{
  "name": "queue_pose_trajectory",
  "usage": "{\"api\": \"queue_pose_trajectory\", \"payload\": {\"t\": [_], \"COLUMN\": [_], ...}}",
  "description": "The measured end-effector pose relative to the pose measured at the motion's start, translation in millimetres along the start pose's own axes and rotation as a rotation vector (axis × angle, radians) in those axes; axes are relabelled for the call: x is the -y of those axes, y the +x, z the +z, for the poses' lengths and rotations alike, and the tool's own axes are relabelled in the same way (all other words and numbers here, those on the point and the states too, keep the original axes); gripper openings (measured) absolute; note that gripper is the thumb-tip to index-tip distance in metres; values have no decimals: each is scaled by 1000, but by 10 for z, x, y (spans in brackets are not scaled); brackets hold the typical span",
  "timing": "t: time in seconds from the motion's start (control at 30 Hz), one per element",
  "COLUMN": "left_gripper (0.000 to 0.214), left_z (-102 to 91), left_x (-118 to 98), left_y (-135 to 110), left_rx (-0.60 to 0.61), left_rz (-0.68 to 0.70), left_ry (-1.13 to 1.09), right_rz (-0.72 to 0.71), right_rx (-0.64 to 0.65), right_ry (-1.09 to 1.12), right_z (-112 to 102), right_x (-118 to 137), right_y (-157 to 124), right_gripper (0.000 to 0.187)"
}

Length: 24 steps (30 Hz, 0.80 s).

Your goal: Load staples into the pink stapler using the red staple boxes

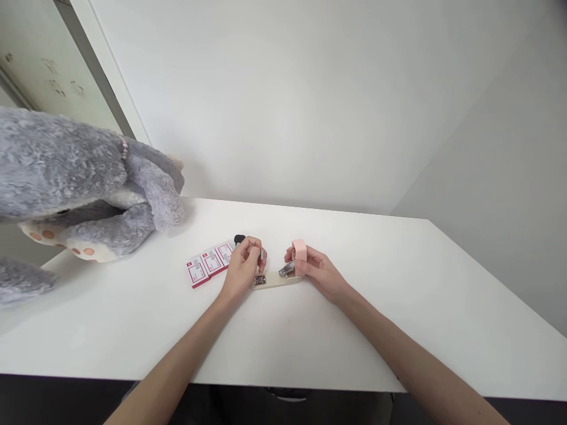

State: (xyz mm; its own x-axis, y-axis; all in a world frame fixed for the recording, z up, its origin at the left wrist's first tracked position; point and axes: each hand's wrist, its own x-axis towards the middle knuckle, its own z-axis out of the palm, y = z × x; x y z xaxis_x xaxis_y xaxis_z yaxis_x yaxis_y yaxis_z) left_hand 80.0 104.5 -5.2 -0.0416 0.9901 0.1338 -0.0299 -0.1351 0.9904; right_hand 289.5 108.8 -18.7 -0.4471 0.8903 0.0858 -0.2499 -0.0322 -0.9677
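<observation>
A stapler with a pink top (299,250) and a cream base (275,281) lies on the white table, its top swung up and its metal magazine (287,269) showing. My right hand (325,275) is closed around the raised pink top at the stapler's right end. Between the thumb and fingers of my left hand (243,268) is a small grey strip of staples (261,254), held above the base's left end. To the left of that hand lie red-and-white boxes (197,273) in a row, with small grey strips on top.
A black object (240,239), partly hidden, sits behind my left hand. A large grey plush toy (110,189) takes up the table's left end. The white wall (283,118) rises behind the white table (310,342), whose front edge is close to me.
</observation>
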Motion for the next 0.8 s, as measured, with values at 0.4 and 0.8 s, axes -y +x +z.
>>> {"api": "queue_pose_trajectory", "payload": {"t": [0.4,0.8], "left_gripper": [21,20], "left_z": [-57,-112], "left_x": [47,117], "left_y": [64,51], "left_rx": [-79,-163], "left_rz": [-147,130], "left_ry": [-74,521], "right_rz": [-12,-44], "right_rx": [-103,-169], "right_ry": [-27,-80], "right_z": [-50,-93], "right_x": [-15,-51], "right_y": [14,30], "right_gripper": [34,33]}}
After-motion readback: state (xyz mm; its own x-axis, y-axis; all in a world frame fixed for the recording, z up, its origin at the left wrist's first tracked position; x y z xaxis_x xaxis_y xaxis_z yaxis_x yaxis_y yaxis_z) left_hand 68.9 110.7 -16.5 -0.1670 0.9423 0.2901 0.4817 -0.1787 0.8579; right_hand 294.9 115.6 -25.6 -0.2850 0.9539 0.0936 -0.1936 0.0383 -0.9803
